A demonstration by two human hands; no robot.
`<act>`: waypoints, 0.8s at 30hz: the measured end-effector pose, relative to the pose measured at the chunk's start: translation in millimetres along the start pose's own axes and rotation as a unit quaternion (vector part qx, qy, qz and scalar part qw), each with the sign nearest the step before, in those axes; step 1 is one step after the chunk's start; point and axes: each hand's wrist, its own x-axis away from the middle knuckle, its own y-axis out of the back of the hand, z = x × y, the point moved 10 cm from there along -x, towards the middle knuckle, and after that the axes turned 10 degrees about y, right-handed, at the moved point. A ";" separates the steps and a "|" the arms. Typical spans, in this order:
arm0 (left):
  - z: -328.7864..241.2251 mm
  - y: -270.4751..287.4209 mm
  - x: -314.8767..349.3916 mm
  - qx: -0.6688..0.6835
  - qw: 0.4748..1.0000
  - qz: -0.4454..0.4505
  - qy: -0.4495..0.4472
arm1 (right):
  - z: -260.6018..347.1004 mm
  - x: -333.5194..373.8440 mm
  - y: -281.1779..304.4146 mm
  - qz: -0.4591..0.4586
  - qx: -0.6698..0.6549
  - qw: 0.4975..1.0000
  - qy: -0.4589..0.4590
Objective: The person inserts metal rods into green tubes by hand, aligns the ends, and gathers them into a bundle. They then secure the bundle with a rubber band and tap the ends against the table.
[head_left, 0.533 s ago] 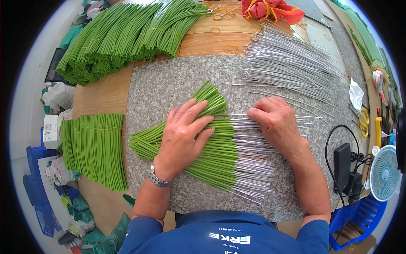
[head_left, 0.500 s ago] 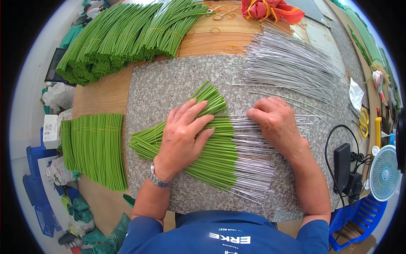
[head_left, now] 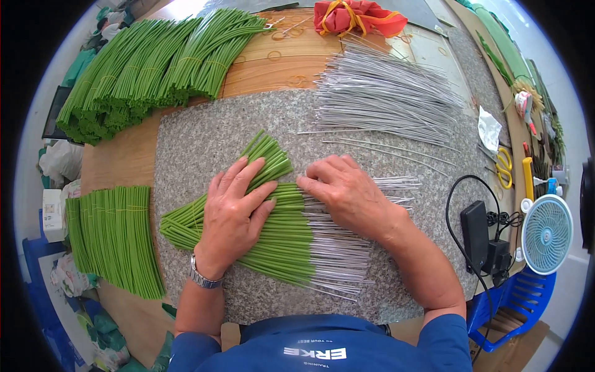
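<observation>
A fan of thin green plastic tubes (head_left: 280, 239) lies on the grey speckled stone slab (head_left: 186, 142) before me. Silver wires (head_left: 341, 255) stick out of the right ends of many tubes. My left hand (head_left: 230, 214) rests across the fan with its fingers spread, pressing on the tubes. A few tubes (head_left: 273, 162) beyond its fingertips show no wires. Right at the tube ends, my right hand (head_left: 353, 197) is closed in a pinch on a thin wire, largely hidden by the fingers. Other wire ends (head_left: 396, 183) show to the right, beyond that hand.
Banded green tube bundles lie at far left (head_left: 142, 68) and left (head_left: 114, 242). Loose silver wires (head_left: 384, 93) form a pile at the back right, near a red cloth bundle (head_left: 350, 18). Yellow scissors (head_left: 504, 167), a black adapter (head_left: 475, 235) and a small fan (head_left: 547, 234) are at right.
My right hand has moved left, from out along the wires to the green tube ends. My left hand stays on the tubes. The whole view has shifted, so the table appears further left.
</observation>
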 end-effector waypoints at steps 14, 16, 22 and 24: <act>2.7 -0.2 1.4 0.003 1.000 -0.014 0.000 | -80.2 53.6 56.2 -0.070 0.142 0.971 -0.179; 1.6 -0.3 1.6 0.005 1.000 -0.018 -0.008 | -78.4 51.7 51.4 -0.053 0.150 0.973 -0.165; 1.9 0.4 0.9 0.019 1.000 -0.025 -0.005 | -48.0 38.4 55.2 -0.107 0.103 0.985 -0.091; 1.9 0.9 0.7 0.020 0.999 -0.025 -0.004 | -46.2 37.7 48.7 -0.101 0.046 0.990 -0.083</act>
